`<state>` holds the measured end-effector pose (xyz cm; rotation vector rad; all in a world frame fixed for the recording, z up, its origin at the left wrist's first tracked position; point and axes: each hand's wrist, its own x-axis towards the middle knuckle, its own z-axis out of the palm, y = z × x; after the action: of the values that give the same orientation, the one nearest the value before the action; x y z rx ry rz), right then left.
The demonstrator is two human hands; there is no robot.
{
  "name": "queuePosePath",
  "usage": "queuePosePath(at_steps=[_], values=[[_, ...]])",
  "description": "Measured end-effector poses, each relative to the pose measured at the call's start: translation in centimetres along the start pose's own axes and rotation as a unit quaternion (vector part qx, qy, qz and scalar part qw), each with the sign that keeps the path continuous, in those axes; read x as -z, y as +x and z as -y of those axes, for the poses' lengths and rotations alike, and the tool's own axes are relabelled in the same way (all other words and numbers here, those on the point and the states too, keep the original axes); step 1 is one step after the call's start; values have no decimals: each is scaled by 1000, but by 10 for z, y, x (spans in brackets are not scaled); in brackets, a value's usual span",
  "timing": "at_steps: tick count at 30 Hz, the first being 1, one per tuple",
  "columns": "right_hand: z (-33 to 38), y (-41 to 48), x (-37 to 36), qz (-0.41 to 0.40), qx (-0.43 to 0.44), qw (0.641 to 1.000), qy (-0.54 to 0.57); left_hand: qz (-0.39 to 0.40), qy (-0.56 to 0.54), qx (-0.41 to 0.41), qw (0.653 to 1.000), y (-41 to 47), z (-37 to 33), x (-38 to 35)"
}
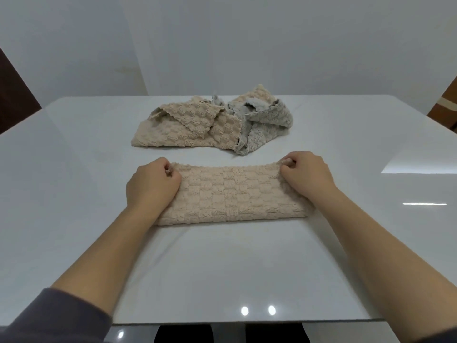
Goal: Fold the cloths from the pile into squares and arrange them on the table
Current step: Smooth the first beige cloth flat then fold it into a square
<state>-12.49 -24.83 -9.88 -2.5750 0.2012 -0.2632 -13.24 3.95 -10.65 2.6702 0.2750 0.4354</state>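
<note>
A beige waffle-textured cloth [230, 194] lies folded into a long strip across the middle of the white table [74, 169]. My left hand [152, 185] pinches its far left corner and my right hand [308, 175] pinches its far right corner, both with fingers closed on the fabric. Behind it lies the pile [215, 122]: crumpled beige cloth [188, 125] on the left and crumpled grey cloth [264, 120] on the right, partly overlapping.
The glossy table runs to a near edge [235, 323] close to me and a far edge against a plain pale wall. Dark brown furniture shows at the far left [14, 95] and far right [447, 105].
</note>
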Motion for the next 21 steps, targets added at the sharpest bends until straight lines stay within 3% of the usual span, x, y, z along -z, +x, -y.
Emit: queuePosePath(at_steps=[6, 18, 21], values=[[-1, -2, -11, -64, 13, 997, -27, -37, 28, -33, 998, -2, 4, -9], [-5, -7, -15, -66, 7, 992, -112, -57, 3, -29, 998, 1, 8, -15], [0, -8, -9, -96, 75, 984, -128, -85, 8, -63, 994, 3, 6, -11]])
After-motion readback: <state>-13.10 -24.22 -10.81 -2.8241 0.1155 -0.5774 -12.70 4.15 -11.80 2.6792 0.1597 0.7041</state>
